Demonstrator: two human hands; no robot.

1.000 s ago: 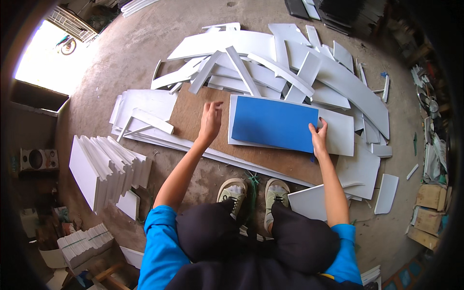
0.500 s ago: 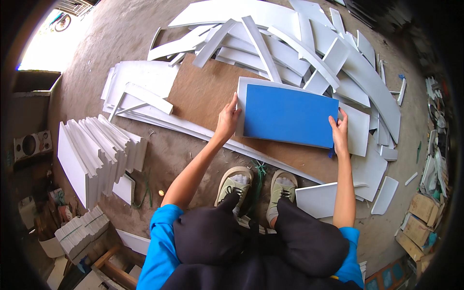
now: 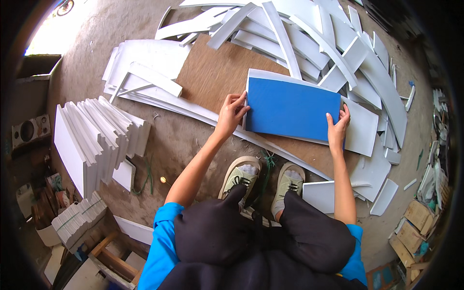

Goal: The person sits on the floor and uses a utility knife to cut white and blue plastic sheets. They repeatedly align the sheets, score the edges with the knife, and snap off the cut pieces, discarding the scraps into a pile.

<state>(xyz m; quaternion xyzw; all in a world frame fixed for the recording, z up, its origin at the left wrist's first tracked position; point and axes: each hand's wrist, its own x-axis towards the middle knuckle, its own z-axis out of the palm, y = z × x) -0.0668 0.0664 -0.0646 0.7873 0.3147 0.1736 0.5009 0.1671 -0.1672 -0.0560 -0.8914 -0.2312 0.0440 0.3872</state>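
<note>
A flat blue rectangular sheet (image 3: 293, 106) lies over a white panel (image 3: 278, 75), whose edge shows along the far side. My left hand (image 3: 233, 115) is closed at the left edge of the two, thumb and fingers pinching the corner area. My right hand (image 3: 338, 126) grips the right edge of the blue sheet, with its thumb on top and its fingers curled round the side. Another white panel (image 3: 360, 126) sticks out to the right, beyond my right hand. Beneath lies a brown board (image 3: 212, 77) resting on large white panels.
White offcut strips (image 3: 290, 43) are heaped at the far side. To the left stand upright white panels (image 3: 94, 140) in a row, with a bundle of thin white pieces (image 3: 79, 220) nearer. Scrap and brown cartons (image 3: 418, 217) line the right. My shoes (image 3: 241, 176) stand before the board.
The blue sheet has shifted left and away over the white panel; the white margin at its left has narrowed and one shows along the far edge. Both hands stay at its sides.
</note>
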